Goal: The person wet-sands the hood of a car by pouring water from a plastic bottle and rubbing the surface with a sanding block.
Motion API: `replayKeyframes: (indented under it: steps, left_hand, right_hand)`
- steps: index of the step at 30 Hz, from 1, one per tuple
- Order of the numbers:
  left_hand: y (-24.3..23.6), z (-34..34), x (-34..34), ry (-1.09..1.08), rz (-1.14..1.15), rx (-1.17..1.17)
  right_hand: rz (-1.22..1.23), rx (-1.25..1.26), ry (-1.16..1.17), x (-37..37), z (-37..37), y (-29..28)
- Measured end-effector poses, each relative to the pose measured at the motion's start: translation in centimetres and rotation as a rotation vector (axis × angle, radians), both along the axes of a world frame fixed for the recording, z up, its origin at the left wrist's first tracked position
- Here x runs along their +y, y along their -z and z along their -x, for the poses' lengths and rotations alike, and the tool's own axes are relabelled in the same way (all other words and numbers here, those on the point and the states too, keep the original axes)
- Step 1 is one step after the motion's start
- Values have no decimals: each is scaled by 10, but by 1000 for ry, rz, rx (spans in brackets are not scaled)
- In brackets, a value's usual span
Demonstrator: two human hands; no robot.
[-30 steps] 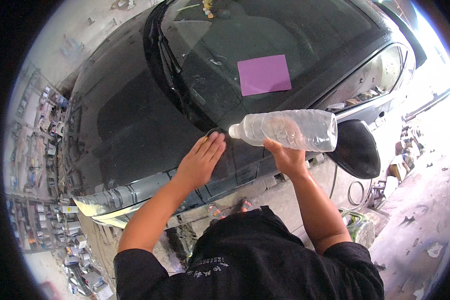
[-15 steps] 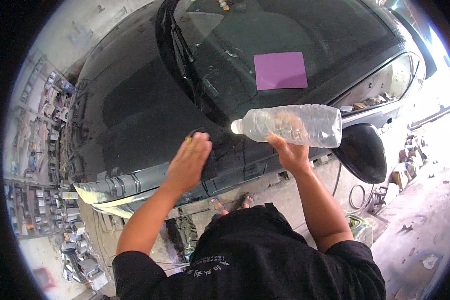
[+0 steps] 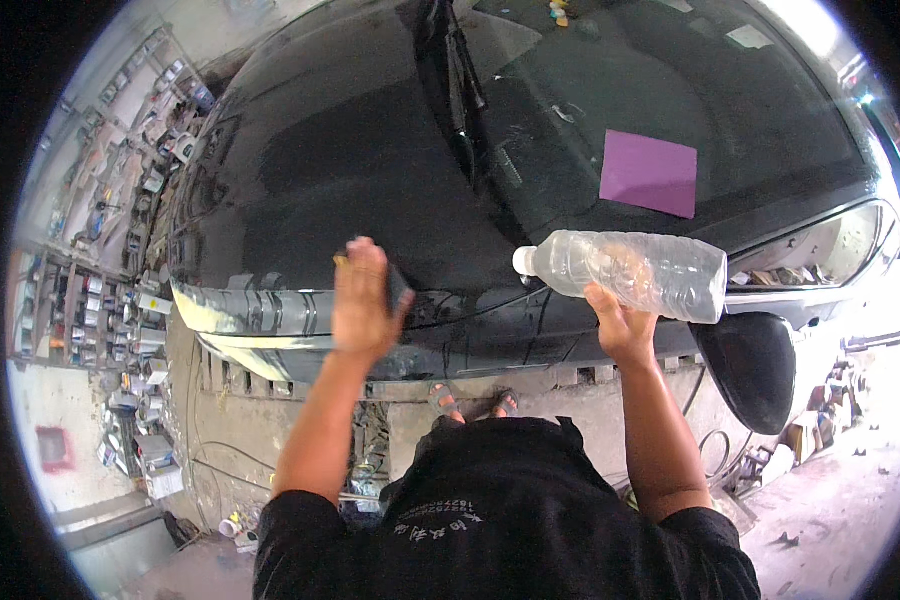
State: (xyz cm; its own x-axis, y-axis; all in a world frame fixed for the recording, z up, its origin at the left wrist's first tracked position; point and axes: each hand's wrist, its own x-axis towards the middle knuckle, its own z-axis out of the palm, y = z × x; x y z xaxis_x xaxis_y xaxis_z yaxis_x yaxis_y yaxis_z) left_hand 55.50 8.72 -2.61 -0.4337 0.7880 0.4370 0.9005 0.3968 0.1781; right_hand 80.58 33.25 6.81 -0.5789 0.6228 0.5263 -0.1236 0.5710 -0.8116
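Observation:
My right hand grips a clear plastic bottle from below. The bottle lies on its side in the air, its white cap pointing left, over the car's near edge by the windscreen. My left hand is palm down on the dark car hood, near its front fender edge. A dark flat pad shows between its fingers and thumb; most of it is hidden under the palm, so its kind is unclear. A small yellow spot shows by the fingers. Water-like streaks shine on the panel beside this hand.
A purple sheet lies on the windscreen, right of the wiper. The side mirror juts out at the right. Pale filler-like patches mark the front corner. Crowded shelves stand at the left; hoses lie on the floor.
My view has shifted left, so the car and purple sheet appear farther right. My left hand has moved toward the front corner and nearer the hood's edge. The bottle stays in my right hand.

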Motion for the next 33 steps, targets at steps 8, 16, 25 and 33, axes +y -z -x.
replayKeyframes:
  steps: [8,16,25,33]
  left_hand:
    - [-25,-116,98,18,29,-212]
    - [3,25,8,-384,-29,-58]
    - [-31,-67,100,8,3,-160]
    - [-42,-46,111,-193,13,-193]
  right_hand:
    - [167,56,-158,-3,19,3]
    - [-2,66,-146,-1,22,3]
    - [54,132,-152,9,30,-2]
    - [66,111,-100,20,10,2]
